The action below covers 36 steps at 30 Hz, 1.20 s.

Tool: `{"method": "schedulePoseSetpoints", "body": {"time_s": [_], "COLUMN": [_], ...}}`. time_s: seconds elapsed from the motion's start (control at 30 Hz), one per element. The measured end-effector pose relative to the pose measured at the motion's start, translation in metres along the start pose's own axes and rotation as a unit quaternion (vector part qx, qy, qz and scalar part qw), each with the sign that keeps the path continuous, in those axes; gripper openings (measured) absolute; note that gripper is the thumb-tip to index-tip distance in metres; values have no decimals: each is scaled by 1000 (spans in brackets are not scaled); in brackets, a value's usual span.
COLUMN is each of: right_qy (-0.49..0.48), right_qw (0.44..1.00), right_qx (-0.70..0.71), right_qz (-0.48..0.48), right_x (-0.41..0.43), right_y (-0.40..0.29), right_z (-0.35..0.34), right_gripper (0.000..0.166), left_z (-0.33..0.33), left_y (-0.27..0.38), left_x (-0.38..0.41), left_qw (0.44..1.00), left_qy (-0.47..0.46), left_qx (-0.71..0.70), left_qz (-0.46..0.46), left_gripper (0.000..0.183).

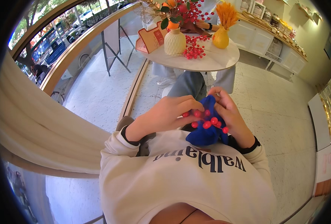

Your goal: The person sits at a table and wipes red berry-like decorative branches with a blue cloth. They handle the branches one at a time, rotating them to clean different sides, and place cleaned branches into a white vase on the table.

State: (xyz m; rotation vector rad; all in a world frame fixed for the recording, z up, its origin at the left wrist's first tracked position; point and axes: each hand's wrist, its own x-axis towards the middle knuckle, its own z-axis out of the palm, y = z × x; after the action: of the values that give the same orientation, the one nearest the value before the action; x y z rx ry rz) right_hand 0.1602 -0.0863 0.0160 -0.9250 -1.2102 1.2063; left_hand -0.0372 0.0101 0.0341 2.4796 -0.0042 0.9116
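Between my hands, above my lap, is a blue cloth (203, 136) with a sprig of artificial red berries (207, 124) in front of it. My left hand (172, 113) has its fingers bent at the berries on the sprig's left side; some fingertips are blurred or hidden. On the other side, my right hand (225, 107) pinches the upper part of the cloth between thumb and fingers. The cloth's lower end hangs down against my light sweatshirt (187, 179).
A round table (227, 60) stands ahead, bearing a white textured vase (175, 43), loose berry sprigs (194, 53), a printed card (154, 39) and a yellow vase (220, 38). Another person's hand (203, 25) is behind them. A curtain (47, 126) hangs by the window at left.
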Motion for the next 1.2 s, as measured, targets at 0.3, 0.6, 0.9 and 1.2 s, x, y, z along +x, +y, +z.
{"method": "schedulePoseSetpoints", "body": {"time_s": [0.3, 0.6, 0.9, 1.2], "right_qy": [194, 49, -145, -225], "right_qw": [966, 969, 934, 904], "right_qx": [-25, -117, -249, -312], "right_qz": [-168, -211, -213, -184], "right_x": [2, 1, 2, 0], "right_y": [-13, -6, -14, -22], "right_z": [-18, -20, -10, -7], "right_gripper": [23, 29, 40, 40], "left_z": [1, -6, 3, -1], "left_y": [-1, -1, -2, -21], "left_x": [1, 2, 3, 0], "left_qw": [940, 865, 834, 849], "left_qy": [71, -71, -139, -208], "left_qx": [-209, -422, -444, -366], "left_qz": [-261, -261, -296, -318], "left_gripper": [15, 21, 17, 20]}}
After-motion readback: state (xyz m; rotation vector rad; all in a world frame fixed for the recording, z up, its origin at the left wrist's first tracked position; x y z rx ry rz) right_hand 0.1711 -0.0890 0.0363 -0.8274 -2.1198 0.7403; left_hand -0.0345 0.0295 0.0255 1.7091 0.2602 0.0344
